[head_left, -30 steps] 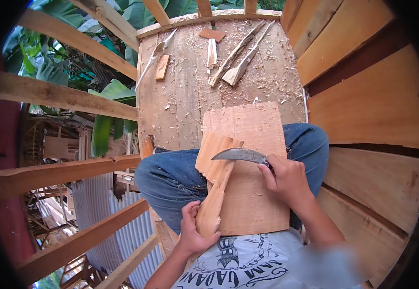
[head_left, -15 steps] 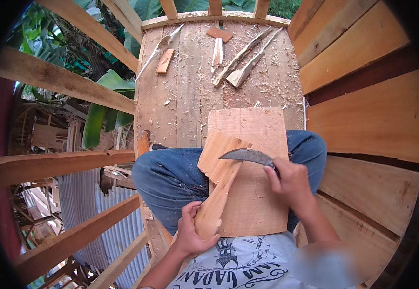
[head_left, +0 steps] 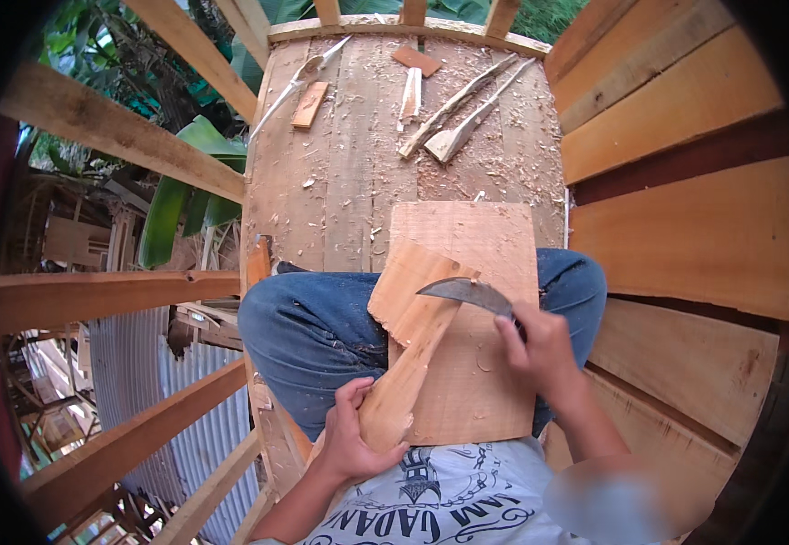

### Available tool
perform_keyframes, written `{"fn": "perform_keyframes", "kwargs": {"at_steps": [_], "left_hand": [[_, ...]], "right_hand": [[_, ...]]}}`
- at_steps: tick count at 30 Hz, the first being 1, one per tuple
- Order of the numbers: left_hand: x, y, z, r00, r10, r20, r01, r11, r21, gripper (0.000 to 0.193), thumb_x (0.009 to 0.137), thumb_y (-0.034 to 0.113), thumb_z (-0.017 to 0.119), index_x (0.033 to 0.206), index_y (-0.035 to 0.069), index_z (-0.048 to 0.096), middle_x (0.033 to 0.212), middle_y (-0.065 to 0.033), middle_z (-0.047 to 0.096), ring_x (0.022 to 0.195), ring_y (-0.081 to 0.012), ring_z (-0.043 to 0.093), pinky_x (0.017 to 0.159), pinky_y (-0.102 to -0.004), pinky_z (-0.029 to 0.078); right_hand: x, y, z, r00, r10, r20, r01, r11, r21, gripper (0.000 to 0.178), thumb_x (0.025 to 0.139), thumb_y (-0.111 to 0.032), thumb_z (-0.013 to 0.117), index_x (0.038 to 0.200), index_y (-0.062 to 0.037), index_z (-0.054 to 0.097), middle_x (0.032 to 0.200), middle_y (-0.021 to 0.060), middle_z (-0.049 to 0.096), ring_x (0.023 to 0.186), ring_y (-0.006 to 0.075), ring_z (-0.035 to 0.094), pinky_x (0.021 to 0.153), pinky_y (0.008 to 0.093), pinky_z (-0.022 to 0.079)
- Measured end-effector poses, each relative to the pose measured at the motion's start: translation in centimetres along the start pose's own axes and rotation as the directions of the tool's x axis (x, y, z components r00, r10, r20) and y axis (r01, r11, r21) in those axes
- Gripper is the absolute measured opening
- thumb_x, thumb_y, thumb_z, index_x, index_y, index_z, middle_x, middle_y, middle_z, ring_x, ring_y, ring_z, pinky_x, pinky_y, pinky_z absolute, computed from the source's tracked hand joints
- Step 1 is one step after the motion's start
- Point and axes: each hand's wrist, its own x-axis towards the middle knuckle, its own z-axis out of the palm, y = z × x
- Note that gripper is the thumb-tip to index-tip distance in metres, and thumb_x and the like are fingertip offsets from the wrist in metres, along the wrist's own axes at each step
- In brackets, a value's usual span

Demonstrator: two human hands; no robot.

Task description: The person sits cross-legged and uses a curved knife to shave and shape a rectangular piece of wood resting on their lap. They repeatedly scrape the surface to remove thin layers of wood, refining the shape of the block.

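Right grip (head_left: 542, 350) holds curved knife (head_left: 472, 292), blade at 1 o'clock on wood piece (head_left: 417, 350), which overlaps board (head_left: 481, 381) at 9 o'clock; left grip (head_left: 356, 436) clasps 7 o'clock end. Neck looks shaped; broad end blocky.

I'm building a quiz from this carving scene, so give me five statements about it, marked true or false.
1. The right hand holds a curved knife. True.
2. The left hand holds a hammer. False: it holds a carved wooden piece.
3. The trousers are red. False: they are blue.
4. Wood shavings lie scattered on the planks. True.
5. The carved wooden piece overlaps a flat board in the view. True.
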Motion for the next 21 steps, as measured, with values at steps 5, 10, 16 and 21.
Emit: {"fn": "perform_keyframes", "kwargs": {"at_steps": [5, 10, 16, 21], "left_hand": [[-0.6, -0.3, -0.3, 1.000, -0.013, -0.011, 0.013, 0.999, 0.032, 0.095, 0.058, 0.013, 0.081, 0.132, 0.002, 0.022, 0.119, -0.0203, 0.048, 0.114, -0.0263, 0.052, 0.098, -0.0363, 0.039], [0.0, 0.1, -0.1, 0.991, 0.099, -0.087, -0.090, 0.991, 0.098, 0.093, 0.056, 0.025, 0.085, 0.127, -0.001, 0.032, 0.105, -0.0242, 0.060, 0.098, -0.0314, 0.064, 0.087, -0.0363, 0.048], [-0.3, -0.1, -0.3, 1.000, -0.009, 0.002, 0.009, 0.998, 0.059, 0.096, 0.057, 0.014, 0.082, 0.132, 0.002, 0.023, 0.117, -0.0200, 0.049, 0.111, -0.0255, 0.053, 0.097, -0.0359, 0.040], [-0.1, 0.5, -0.2, 1.000, -0.021, -0.013, 0.022, 0.996, 0.085, 0.096, 0.057, 0.014, 0.082, 0.131, 0.002, 0.023, 0.116, -0.0205, 0.051, 0.109, -0.0258, 0.055, 0.095, -0.0352, 0.042]], "right_hand": [[-1.0, -1.0, 0.1, 0.987, -0.099, 0.124, 0.094, 0.994, 0.047, 0.021, 0.084, -0.018, 0.065, 0.074, -0.0022, 0.056, 0.065, 0.0178, 0.058, 0.059, 0.0349, 0.060, 0.051, 0.0403, 0.047], [-1.5, -1.1, 0.3, 0.972, -0.177, 0.156, 0.166, 0.983, 0.079, 0.020, 0.083, -0.018, 0.066, 0.075, -0.0022, 0.056, 0.065, 0.0174, 0.057, 0.057, 0.0341, 0.059, 0.050, 0.0400, 0.046], [-1.0, -1.5, 0.3, 0.986, -0.114, 0.122, 0.105, 0.991, 0.079, 0.020, 0.083, -0.015, 0.066, 0.073, -0.0001, 0.056, 0.064, 0.0174, 0.057, 0.056, 0.0334, 0.060, 0.050, 0.0377, 0.045], [-0.4, -0.2, 0.2, 0.999, -0.033, 0.018, 0.033, 0.999, 0.002, 0.019, 0.081, -0.019, 0.069, 0.076, -0.0043, 0.059, 0.064, 0.0126, 0.058, 0.055, 0.0300, 0.059, 0.050, 0.0375, 0.048]]}}
